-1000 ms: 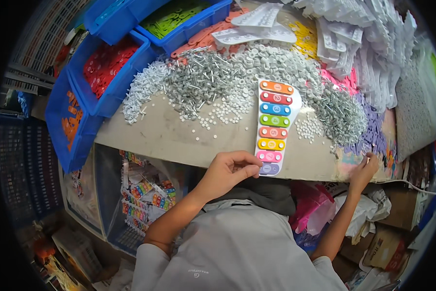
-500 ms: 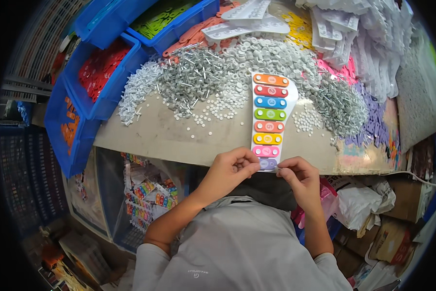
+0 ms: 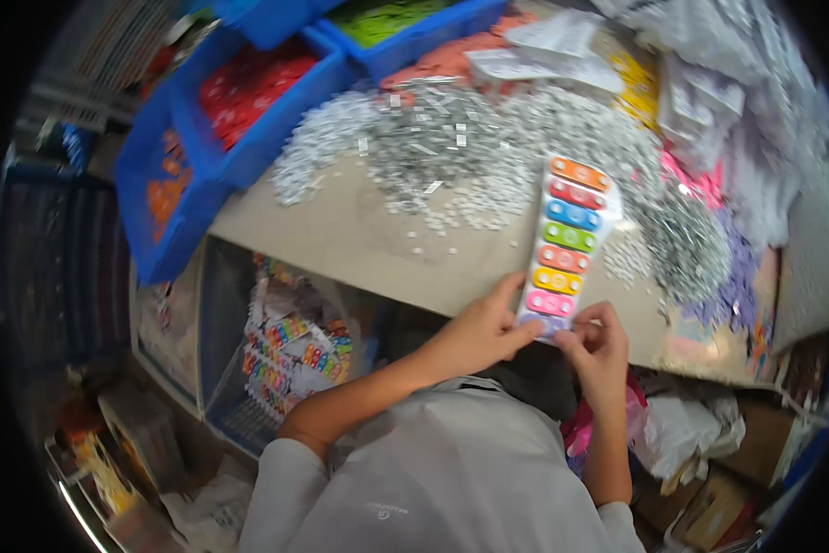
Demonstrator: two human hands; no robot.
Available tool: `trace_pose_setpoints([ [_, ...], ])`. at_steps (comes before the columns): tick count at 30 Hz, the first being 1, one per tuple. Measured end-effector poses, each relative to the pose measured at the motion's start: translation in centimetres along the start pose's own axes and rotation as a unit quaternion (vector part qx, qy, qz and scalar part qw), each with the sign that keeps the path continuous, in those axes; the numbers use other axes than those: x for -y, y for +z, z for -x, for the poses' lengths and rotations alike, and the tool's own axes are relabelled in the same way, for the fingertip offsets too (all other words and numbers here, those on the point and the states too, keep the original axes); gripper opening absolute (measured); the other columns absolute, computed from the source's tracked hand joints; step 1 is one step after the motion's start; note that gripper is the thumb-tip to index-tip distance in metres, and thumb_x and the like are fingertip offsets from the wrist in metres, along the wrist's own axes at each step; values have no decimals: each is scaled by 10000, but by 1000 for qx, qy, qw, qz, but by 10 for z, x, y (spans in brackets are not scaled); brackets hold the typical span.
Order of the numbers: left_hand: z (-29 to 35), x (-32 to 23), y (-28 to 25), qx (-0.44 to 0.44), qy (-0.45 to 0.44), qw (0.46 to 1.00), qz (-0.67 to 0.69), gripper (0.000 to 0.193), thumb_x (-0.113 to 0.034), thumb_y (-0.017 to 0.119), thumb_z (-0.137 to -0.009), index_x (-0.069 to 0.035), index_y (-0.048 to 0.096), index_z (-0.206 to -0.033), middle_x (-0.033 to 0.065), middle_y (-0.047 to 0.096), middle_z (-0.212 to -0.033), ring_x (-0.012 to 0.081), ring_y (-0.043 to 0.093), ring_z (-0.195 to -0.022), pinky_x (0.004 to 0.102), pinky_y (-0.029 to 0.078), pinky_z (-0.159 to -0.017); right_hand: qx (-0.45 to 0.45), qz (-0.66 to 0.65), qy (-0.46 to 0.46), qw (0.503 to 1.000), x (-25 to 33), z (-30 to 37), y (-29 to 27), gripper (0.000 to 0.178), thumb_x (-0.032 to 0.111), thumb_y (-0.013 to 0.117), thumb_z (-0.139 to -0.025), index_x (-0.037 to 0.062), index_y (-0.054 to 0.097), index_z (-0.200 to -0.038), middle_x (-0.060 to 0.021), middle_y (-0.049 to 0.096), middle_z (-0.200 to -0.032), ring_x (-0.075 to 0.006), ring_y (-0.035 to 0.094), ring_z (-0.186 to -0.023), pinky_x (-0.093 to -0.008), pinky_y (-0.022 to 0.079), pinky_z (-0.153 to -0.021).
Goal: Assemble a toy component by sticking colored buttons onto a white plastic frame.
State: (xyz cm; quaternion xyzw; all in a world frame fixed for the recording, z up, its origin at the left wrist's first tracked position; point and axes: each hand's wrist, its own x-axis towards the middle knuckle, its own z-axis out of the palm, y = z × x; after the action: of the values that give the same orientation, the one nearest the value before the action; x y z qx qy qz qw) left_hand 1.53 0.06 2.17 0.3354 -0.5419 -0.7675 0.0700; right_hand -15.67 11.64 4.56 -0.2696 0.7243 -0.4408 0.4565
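A toy xylophone [image 3: 573, 238], a white tapering base with a column of coloured bars, is held at the table's front edge with its narrow end toward me. My left hand [image 3: 490, 327] grips its lower left side, thumb across the front near the purple bar [image 3: 545, 325]. At the lower right corner, my right hand [image 3: 600, 346] is closed, thumb and finger pinched against the end of that bar. Whether a small part sits between those fingertips is too blurred to tell. White round caps show on the ends of the bars above.
Heaped along the table [image 3: 341, 244] are metal pins [image 3: 433, 138], white pieces [image 3: 317, 147] and small white caps [image 3: 488, 207]. Blue bins [image 3: 239, 161] of coloured bars stand at the left, with purple bars [image 3: 728, 286] at the right. Below the table, a clear crate [image 3: 294, 350] holds finished-looking xylophones.
My view has shifted and blurred, so the table sits differently in it. The xylophone now leans slightly, and my left hand has changed from fingertips near its end to a grip along its side.
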Motion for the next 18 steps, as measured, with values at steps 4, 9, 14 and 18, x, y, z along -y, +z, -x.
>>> trace_pose_setpoints([
  [4, -3, 9, 8, -26, 43, 999, 3, 640, -210, 666, -955, 45, 325, -1433, 81, 620, -684, 142, 583, -553, 306, 456, -514, 62, -20, 91, 994, 1, -6, -11, 192, 105, 699, -924, 70, 510, -934, -4, 587, -639, -70, 533, -498, -211, 407, -414],
  [9, -5, 18, 15, -98, 134, 984, -67, 391, -204, 680, -932, 29, 499, -1189, 126, 576, -633, 229, 580, -551, 388, 432, -527, 120, -40, 69, 990, -14, -14, -10, 275, 203, 622, -989, 32, 569, -1197, 10, 559, -665, -67, 491, -458, -221, 382, -400],
  [14, -3, 28, 19, -147, 180, 970, -69, 291, -157, 666, -921, -8, 499, -1106, 156, 568, -636, 317, 591, -569, 422, 425, -536, 129, -45, 29, 990, -15, -15, -2, 323, 191, 606, -1000, 8, 553, -1261, 16, 571, -728, -47, 454, -469, -222, 391, -407],
  [18, 1, 37, 18, -126, 194, 971, -56, 265, -162, 647, -949, -20, 490, -1109, 107, 555, -600, 230, 553, -509, 378, 402, -509, 95, -12, -15, 995, -16, -5, 1, 320, 185, 618, -992, -2, 552, -1243, 5, 593, -767, -48, 473, -473, -211, 381, -414],
])
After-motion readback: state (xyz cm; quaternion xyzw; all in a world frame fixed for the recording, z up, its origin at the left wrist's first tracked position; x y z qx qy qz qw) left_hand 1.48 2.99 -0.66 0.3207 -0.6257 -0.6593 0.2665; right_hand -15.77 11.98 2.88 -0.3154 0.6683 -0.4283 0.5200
